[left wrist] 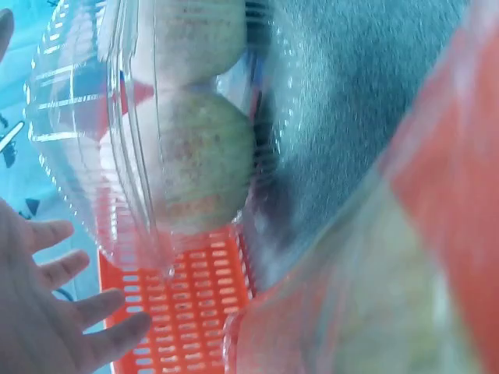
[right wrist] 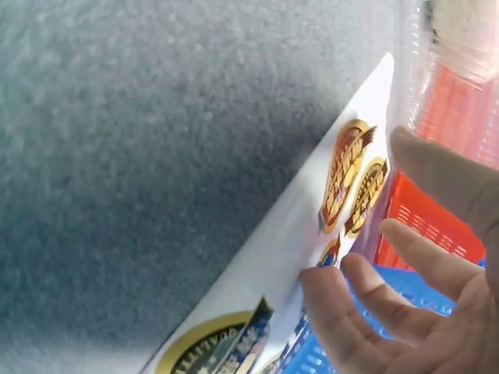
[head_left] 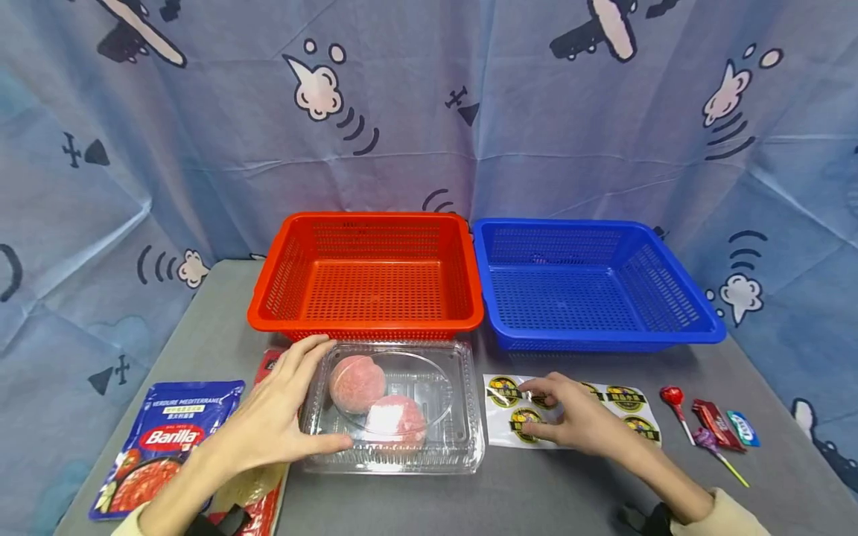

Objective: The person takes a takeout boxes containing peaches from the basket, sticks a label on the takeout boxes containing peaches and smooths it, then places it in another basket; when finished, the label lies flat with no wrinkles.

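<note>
Standing apart, the fingers of my left hand are at the left side of a clear plastic box; whether they touch it I cannot tell. My right hand is over a white sticker sheet, thumb and fingertips apart. Inside the lidded box, just left of the sheet, sit two peaches. A red packet lies partly under my left arm, a blue Barilla pouch beside it. Behind the box is a red basket; behind the sheet, a blue basket. Two lollipops and two wrapped sweets lie toward the right edge of the grey table.
</note>
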The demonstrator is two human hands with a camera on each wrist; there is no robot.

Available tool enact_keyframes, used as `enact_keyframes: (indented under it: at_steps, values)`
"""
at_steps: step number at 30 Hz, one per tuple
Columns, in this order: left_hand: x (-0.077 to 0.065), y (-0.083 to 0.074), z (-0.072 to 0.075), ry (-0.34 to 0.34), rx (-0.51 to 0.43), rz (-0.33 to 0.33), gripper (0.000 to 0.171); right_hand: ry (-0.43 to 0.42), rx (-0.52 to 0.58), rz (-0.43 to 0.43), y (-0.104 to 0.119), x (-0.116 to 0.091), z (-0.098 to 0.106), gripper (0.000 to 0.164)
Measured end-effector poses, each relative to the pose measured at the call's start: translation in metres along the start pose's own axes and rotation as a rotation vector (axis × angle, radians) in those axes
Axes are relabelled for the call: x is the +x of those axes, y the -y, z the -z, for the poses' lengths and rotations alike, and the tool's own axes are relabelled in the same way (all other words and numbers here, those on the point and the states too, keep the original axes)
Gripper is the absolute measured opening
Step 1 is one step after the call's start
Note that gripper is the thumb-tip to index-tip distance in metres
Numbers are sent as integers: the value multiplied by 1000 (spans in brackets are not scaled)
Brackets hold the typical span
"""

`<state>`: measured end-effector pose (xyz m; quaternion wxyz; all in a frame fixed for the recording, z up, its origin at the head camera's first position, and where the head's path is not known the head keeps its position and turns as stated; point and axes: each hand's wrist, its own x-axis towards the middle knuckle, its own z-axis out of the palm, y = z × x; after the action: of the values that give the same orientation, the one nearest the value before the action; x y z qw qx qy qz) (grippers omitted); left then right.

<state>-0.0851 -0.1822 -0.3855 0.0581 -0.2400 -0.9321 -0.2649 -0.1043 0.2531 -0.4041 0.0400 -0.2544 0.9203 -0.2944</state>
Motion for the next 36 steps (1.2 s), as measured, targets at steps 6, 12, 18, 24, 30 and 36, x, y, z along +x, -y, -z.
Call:
enact_keyframes:
  at_steps: [6,12,18,24,30,36]
  values:
    - [0,0,-9,31,-1,15,125,63,-167,-33,2,2,-6,58]
    - [3,0,-12,117,19,63,134,86,-216,-46,4,5,-10,51]
    - [7,-2,-10,142,55,30,136,102,-190,-36,4,8,-10,47]
    - [10,-3,-8,187,53,22,135,104,-179,-68,5,9,-12,53]
    - [10,-3,-8,261,23,67,135,92,-206,-90,8,8,-15,54]
    - [9,-3,-8,272,14,81,135,64,-228,-56,7,4,-16,41]
